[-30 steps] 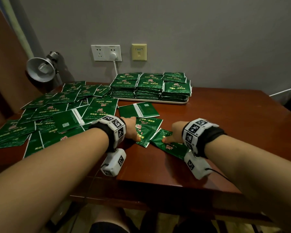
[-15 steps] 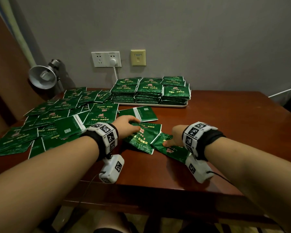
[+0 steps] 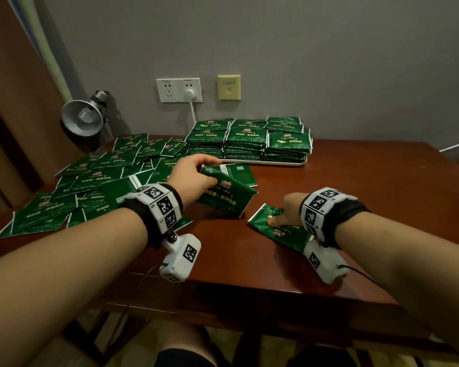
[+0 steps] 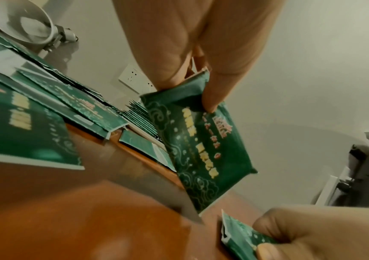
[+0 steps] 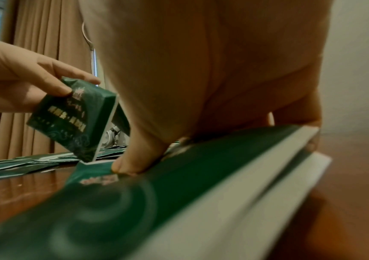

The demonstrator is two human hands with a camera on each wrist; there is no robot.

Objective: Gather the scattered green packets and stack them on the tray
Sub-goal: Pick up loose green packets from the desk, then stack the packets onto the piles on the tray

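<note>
My left hand [image 3: 196, 176] pinches a green packet [image 3: 228, 194] by its top edge, thumb in front, and holds it tilted just above the table; the left wrist view shows the same packet [image 4: 201, 149]. My right hand [image 3: 289, 210] grips a second green packet [image 3: 273, 229] lying flat near the front edge, thumb [image 5: 125, 163] pressed on top and fingers curled at its far side. Several stacks of packets [image 3: 249, 141] fill the white tray [image 3: 289, 163] at the back. Several loose packets [image 3: 90, 186] cover the table's left side.
One packet lies back side up [image 3: 239, 173] between my left hand and the tray. A metal desk lamp [image 3: 82, 116] stands at the back left corner. A plug and cable hang from the wall socket [image 3: 179, 90]. The brown wooden table [image 3: 368, 194] shows bare wood on the right.
My left hand has picked its packet up off the table and tilted it. My right hand has stayed on the other packet, now gripping it.
</note>
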